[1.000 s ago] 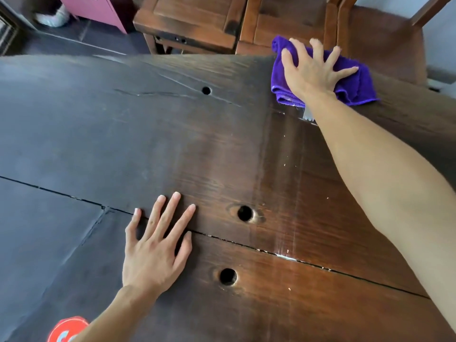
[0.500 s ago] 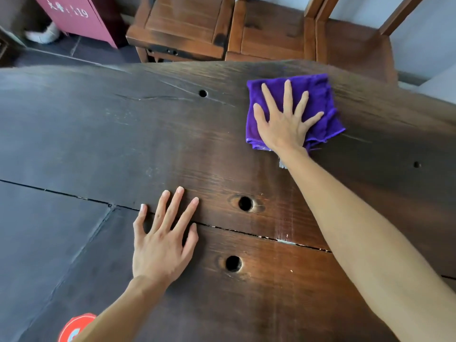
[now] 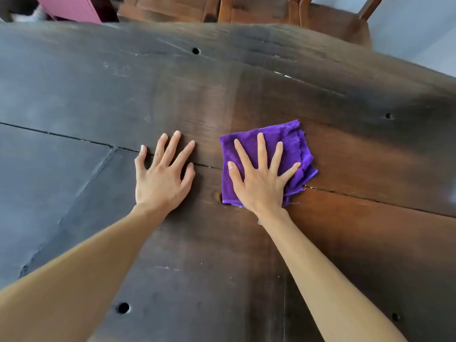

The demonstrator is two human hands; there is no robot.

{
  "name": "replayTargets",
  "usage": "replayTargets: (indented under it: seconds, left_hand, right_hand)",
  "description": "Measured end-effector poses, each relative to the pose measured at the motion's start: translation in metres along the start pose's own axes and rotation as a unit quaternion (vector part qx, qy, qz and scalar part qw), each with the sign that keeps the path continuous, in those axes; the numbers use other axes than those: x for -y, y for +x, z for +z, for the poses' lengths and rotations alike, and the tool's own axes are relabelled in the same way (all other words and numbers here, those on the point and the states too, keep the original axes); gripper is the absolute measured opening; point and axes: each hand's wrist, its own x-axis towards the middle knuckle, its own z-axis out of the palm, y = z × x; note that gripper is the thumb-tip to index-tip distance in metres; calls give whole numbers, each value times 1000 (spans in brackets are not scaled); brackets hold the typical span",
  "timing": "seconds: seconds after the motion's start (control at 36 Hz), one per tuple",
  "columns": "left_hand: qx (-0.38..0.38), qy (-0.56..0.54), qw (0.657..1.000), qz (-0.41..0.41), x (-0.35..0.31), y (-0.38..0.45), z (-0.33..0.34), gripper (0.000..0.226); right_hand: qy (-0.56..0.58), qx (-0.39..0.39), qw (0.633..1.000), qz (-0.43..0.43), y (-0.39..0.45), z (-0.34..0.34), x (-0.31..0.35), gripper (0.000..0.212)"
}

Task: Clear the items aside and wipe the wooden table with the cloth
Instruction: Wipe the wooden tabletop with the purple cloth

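Dark wooden surface [image 3: 320, 243] under two flat hands — purple cloth [image 3: 293, 146] pinned beneath the right one.

Across the planks, a long dark seam and several small round holes [image 3: 196, 50]; beyond the far edge, wooden chairs [image 3: 328, 18]. Near the middle, folded cloth lying over the seam, just beside the left hand [image 3: 161, 180] but apart from it. Left hand bare on the wood, palm down, fingers spread, gripping nothing. Right hand [image 3: 261, 186] palm down on the cloth, fingers splayed wide — pressing, not pinching.
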Motion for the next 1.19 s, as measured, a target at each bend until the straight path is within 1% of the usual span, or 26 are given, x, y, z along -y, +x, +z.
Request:
replayTargets:
  seconds: [0.22,0.36,0.42,0.47,0.53,0.58,0.64,0.69,0.75,0.83,0.97,1.03,1.08,1.14,1.19]
  left_hand:
    - [13,-8,1000,4,0,-3,-6,53]
    - [76,-61,995,-13,3,0,-17,48]
    - [87,-78,993,-22,8,-7,-19,47]
    - [73,-81,994,-20,16,-22,-18,47]
    - [33,-81,996,-13,27,-41,-19,46]
    - [-5,-68,998,12,39,-57,-20,50]
    - [-23,-43,998,37,52,-71,-20,53]
    - [-26,-19,999,36,65,-82,-17,53]
    - [-32,-6,999,20,79,-92,-15,52]
    - [-40,2,999,-5,99,-110,-16,51]
    - [-45,7,998,-30,133,-130,-26,52]
    - [-37,3,998,-42,147,-137,-28,53]
    - [-37,-4,998,-52,157,-142,-28,55]
    - [-36,-5,998,-47,160,-145,-29,56]
    - [-31,-6,999,-41,161,-145,-31,55]
  right_hand:
    - [-6,41,999,-20,-127,9,-13,63]
    - [-13,75,997,-24,-222,11,-24,61]
    - [-16,90,995,-29,-259,12,-30,61]
    - [-15,100,994,-33,-295,11,-37,62]
    - [-12,112,993,-37,-329,9,-42,63]
    - [-9,135,990,-32,-361,7,-46,65]
    - [-14,164,986,-29,-387,7,-53,66]
    - [-26,188,981,-39,-408,6,-63,64]
    - [-39,192,979,-61,-423,5,-77,64]
    - [-64,187,976,-90,-439,3,-106,70]
    - [-107,195,967,-127,-444,-1,-134,75]
    - [-107,205,964,-134,-437,-2,-129,76]
    - [-106,204,960,-160,-427,-1,-115,72]
    - [-101,200,954,-197,-412,-1,-94,67]
    - [-84,182,955,-216,-397,2,-70,64]
